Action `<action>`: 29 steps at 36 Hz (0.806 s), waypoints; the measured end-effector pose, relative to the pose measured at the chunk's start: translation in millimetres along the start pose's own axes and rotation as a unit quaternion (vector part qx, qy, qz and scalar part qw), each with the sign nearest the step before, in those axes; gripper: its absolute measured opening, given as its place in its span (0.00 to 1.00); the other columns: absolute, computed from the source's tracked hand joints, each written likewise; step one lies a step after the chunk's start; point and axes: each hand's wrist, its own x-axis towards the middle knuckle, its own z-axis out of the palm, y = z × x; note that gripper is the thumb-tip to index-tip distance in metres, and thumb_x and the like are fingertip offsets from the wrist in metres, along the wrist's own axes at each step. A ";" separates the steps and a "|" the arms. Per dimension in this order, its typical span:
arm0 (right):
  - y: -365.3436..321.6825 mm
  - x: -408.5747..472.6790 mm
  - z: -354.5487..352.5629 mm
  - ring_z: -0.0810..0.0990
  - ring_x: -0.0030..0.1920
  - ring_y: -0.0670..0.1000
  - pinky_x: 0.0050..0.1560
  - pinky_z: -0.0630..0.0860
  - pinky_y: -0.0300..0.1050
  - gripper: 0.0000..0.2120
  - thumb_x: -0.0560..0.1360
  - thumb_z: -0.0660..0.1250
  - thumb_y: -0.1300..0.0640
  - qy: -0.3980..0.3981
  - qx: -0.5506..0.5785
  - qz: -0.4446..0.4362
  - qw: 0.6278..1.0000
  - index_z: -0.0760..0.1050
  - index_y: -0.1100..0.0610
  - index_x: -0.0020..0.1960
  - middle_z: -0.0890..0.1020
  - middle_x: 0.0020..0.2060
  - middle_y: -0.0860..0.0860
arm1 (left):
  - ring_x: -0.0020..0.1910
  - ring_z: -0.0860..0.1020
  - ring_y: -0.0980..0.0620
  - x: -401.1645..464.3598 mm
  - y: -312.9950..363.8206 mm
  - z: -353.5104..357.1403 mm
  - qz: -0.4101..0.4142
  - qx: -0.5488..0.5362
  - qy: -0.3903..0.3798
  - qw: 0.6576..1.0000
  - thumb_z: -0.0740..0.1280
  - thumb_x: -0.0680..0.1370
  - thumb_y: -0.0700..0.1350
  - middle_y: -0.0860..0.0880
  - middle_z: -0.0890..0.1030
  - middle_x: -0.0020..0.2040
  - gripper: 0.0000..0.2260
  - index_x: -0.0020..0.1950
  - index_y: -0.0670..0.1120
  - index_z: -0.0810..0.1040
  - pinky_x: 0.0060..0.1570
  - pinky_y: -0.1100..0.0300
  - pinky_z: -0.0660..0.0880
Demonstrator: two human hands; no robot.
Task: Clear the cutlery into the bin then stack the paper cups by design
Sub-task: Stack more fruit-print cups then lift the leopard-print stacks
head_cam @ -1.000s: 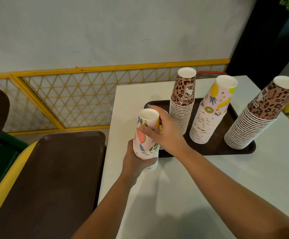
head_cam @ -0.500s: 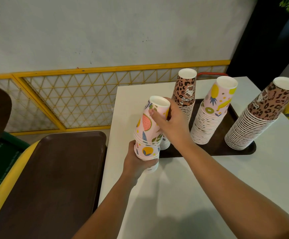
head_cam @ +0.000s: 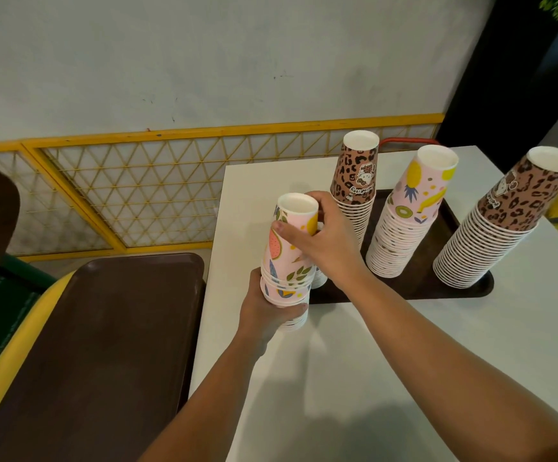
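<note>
Fruit-print cup stack held upside down over table edge, beside tray. Left hand gripped stack base, steadying it; right hand pinched top cup, likely seating it onto matching design.

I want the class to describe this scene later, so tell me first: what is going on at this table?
A person is sorting upside-down paper cups by design. The left hand grips the base of a small fruit-print stack at the white table's near-left edge, while the right hand holds its top cup. Three taller stacks stand on a dark tray: a leopard-print stack, a fruit-print one, and another leopard-print one. A second brown tray lies to the left. No cutlery is visible.
</note>
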 end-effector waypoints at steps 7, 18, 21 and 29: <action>-5.3 5.0 -1.8 0.77 0.44 0.37 0.40 0.72 0.27 0.18 0.69 0.73 0.51 0.027 -0.013 -0.041 0.999 0.72 0.52 0.55 0.79 0.44 0.42 | 0.49 0.78 0.59 -1.0 -1.5 -0.7 -0.005 0.011 0.009 1.000 0.78 0.54 0.44 0.58 0.80 0.49 0.33 0.55 0.56 0.70 0.42 0.66 0.73; -24.1 24.5 -22.2 0.81 0.50 0.45 0.51 0.78 0.45 0.16 0.71 0.70 0.48 0.158 0.107 -0.037 0.981 0.72 0.50 0.56 0.81 0.49 0.48 | 0.52 0.79 0.55 0.1 -10.1 -6.3 -0.008 0.004 0.026 1.000 0.79 0.54 0.44 0.55 0.80 0.51 0.34 0.55 0.56 0.69 0.47 0.60 0.76; -24.8 30.8 -29.4 0.80 0.49 0.43 0.48 0.77 0.38 0.14 0.72 0.70 0.51 0.196 0.098 -0.066 0.974 0.70 0.49 0.55 0.80 0.48 0.47 | 0.53 0.78 0.55 1.7 -12.5 -7.9 -0.006 0.004 0.027 1.000 0.79 0.54 0.44 0.56 0.80 0.52 0.35 0.56 0.57 0.69 0.49 0.59 0.76; 18.3 26.6 -22.1 0.75 0.52 0.43 0.50 0.72 0.28 0.23 0.70 0.72 0.52 0.134 -0.053 -0.048 0.988 0.69 0.54 0.62 0.76 0.52 0.45 | 0.53 0.78 0.53 3.5 -11.3 -7.6 0.000 -0.007 0.036 0.999 0.79 0.54 0.43 0.54 0.80 0.52 0.34 0.55 0.57 0.70 0.49 0.58 0.76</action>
